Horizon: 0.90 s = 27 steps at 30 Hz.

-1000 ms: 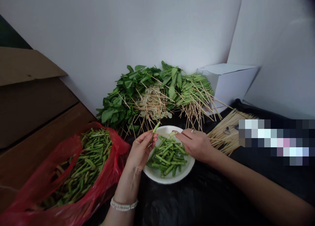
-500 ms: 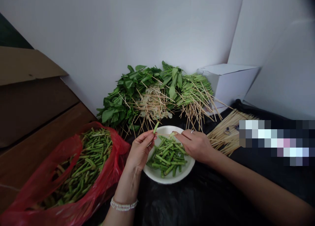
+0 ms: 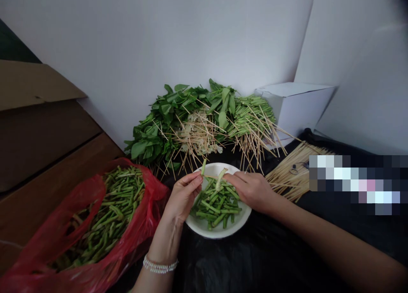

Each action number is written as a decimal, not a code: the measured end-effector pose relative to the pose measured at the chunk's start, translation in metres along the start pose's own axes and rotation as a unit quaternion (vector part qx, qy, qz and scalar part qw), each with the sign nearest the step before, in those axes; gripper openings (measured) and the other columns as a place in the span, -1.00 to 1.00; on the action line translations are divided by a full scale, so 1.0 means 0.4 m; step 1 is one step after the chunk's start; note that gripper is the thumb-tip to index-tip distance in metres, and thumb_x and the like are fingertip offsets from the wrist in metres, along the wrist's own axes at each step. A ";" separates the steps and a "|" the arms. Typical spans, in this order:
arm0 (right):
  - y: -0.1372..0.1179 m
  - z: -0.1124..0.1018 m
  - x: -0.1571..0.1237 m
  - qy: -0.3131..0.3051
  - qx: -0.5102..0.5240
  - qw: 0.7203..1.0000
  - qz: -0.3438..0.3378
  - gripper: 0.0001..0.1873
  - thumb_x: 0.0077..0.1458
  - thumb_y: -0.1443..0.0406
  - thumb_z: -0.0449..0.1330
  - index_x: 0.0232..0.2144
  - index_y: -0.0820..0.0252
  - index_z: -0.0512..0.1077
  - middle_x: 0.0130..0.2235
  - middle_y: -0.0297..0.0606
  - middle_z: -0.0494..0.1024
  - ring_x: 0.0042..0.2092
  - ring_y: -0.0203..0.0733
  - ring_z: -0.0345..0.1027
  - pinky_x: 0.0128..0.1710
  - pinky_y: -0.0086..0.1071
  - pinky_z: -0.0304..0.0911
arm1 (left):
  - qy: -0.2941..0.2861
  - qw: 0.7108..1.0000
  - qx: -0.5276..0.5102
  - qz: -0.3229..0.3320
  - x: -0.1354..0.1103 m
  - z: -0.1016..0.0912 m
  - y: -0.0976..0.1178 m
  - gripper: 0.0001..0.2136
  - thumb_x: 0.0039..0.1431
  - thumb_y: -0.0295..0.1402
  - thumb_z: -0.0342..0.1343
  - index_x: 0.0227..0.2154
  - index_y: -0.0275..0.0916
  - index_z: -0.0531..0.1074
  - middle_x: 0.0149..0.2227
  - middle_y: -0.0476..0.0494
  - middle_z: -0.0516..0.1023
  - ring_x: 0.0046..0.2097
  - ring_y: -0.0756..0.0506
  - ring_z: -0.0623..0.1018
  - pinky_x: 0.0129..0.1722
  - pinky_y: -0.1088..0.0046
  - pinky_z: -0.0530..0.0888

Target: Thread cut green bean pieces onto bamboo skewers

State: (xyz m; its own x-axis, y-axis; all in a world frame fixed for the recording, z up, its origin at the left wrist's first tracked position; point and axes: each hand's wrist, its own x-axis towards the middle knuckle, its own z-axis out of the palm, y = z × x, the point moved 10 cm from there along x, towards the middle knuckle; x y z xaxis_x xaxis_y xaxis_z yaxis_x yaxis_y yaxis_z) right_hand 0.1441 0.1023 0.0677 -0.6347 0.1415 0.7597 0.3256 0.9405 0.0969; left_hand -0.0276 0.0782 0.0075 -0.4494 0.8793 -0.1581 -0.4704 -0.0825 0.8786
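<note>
Head view: the left hand (image 3: 182,196) pinches a short green stalk piece (image 3: 203,168) between thumb and fingertips, while the right hand (image 3: 251,191) pinches a thin bamboo skewer (image 3: 212,177) carrying a paler stalk piece (image 3: 219,179). Both hands hover just above a white plate (image 3: 204,230) of cut green stalks (image 3: 216,210), with a red plastic bag (image 3: 149,199) of more stalks beside the left hand.

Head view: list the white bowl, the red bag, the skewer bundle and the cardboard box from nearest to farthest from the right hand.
From the right hand:
1. white bowl, directly beneath the hand
2. skewer bundle, just to the right
3. red bag, left of the bowl
4. cardboard box, far left
</note>
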 end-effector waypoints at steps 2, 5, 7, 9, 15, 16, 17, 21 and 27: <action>0.000 -0.002 0.001 0.002 0.010 1.000 0.004 -0.72 0.20 0.43 -0.04 -0.14 0.25 0.42 -0.47 -0.34 0.43 -0.48 -0.31 0.26 -0.49 -0.40 0.10 | -0.008 1.000 -0.002 -0.018 0.000 0.000 -0.009 -0.70 -0.37 -0.44 0.47 -0.44 -0.29 0.60 -0.50 -0.01 0.58 -0.44 0.10 0.50 -0.38 0.63 0.44; -0.001 0.000 -0.001 -0.001 0.015 1.000 0.004 -0.72 0.21 0.44 -0.05 -0.13 0.25 0.41 -0.46 -0.33 0.44 -0.46 -0.31 0.28 -0.48 -0.41 0.10 | -0.013 1.000 0.012 -0.021 0.000 -0.001 -0.010 -0.74 -0.34 -0.44 0.46 -0.47 -0.29 0.59 -0.50 0.00 0.58 -0.43 0.10 0.50 -0.39 0.64 0.43; -0.005 0.008 -0.002 -0.012 0.017 1.000 0.002 -0.72 0.21 0.43 -0.05 -0.12 0.25 0.40 -0.44 -0.33 0.44 -0.45 -0.31 0.29 -0.47 -0.41 0.10 | -0.018 0.999 0.033 -0.015 -0.002 0.004 -0.011 -0.76 -0.33 -0.43 0.46 -0.49 -0.29 0.59 -0.49 -0.01 0.58 -0.43 0.09 0.51 -0.39 0.64 0.42; -0.013 0.016 -0.004 -0.022 0.020 1.000 -0.007 -0.74 0.23 0.40 -0.04 -0.13 0.25 0.40 -0.44 -0.32 0.44 -0.44 -0.30 0.29 -0.47 -0.40 0.10 | -0.036 0.997 0.064 -0.021 -0.005 0.019 -0.022 -0.77 -0.32 -0.42 0.45 -0.50 -0.30 0.59 -0.49 -0.02 0.59 -0.45 0.09 0.50 -0.40 0.63 0.42; -0.023 0.009 0.000 -0.007 -0.011 1.000 -0.028 -0.76 0.25 0.35 -0.01 -0.11 0.25 0.40 -0.44 -0.32 0.43 -0.44 -0.29 0.27 -0.48 -0.38 0.08 | -0.084 0.975 0.204 0.023 -0.013 0.046 -0.018 -0.75 -0.23 -0.36 0.40 -0.39 -0.28 0.61 -0.37 -0.11 0.63 -0.36 -0.03 0.53 -0.27 0.47 0.45; -0.014 0.003 0.001 0.001 -0.015 1.000 -0.020 -0.76 0.24 0.36 -0.01 -0.12 0.25 0.41 -0.44 -0.32 0.42 -0.45 -0.30 0.27 -0.48 -0.39 0.08 | -0.088 0.963 0.249 0.041 -0.011 0.043 -0.007 -0.75 -0.20 -0.34 0.39 -0.37 -0.27 0.61 -0.36 -0.13 0.63 -0.35 -0.05 0.54 -0.27 0.44 0.45; -0.002 -0.004 0.002 0.010 -0.016 1.000 -0.008 -0.75 0.24 0.37 -0.02 -0.12 0.26 0.41 -0.44 -0.32 0.43 -0.45 -0.31 0.27 -0.47 -0.39 0.09 | -0.091 0.947 0.302 0.061 -0.010 0.039 0.003 -0.77 -0.17 -0.33 0.36 -0.37 -0.27 0.61 -0.35 -0.15 0.63 -0.35 -0.07 0.54 -0.29 0.42 0.45; 0.039 -0.012 0.002 0.021 -0.010 0.999 0.031 -0.74 0.24 0.36 -0.02 -0.14 0.26 0.43 -0.45 -0.33 0.43 -0.46 -0.33 0.26 -0.43 -0.41 0.12 | -0.101 0.840 0.514 0.143 -0.012 0.031 0.043 -0.93 -0.07 -0.35 0.26 -0.48 -0.19 0.62 -0.44 -0.14 0.61 -0.40 -0.11 0.51 -0.38 0.42 0.39; 0.028 -0.011 0.004 0.025 -0.022 0.999 0.014 -0.73 0.20 0.41 -0.01 -0.13 0.26 0.44 -0.41 -0.30 0.47 -0.45 -0.31 0.28 -0.45 -0.40 0.12 | -0.127 0.696 0.675 0.210 -0.043 0.058 0.061 -0.82 -0.09 -0.50 0.17 -0.49 -0.08 0.62 -0.40 -0.11 0.57 -0.26 -0.16 0.46 -0.20 0.35 0.33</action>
State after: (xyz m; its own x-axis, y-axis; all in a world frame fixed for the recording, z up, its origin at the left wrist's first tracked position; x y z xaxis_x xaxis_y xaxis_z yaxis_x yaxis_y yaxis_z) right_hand 0.1499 0.1118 0.0728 -0.5898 0.1517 0.7932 0.3742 0.9217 0.1020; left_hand -0.0140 0.0718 0.0422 -0.1016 0.9794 0.1747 0.8812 0.0070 0.4727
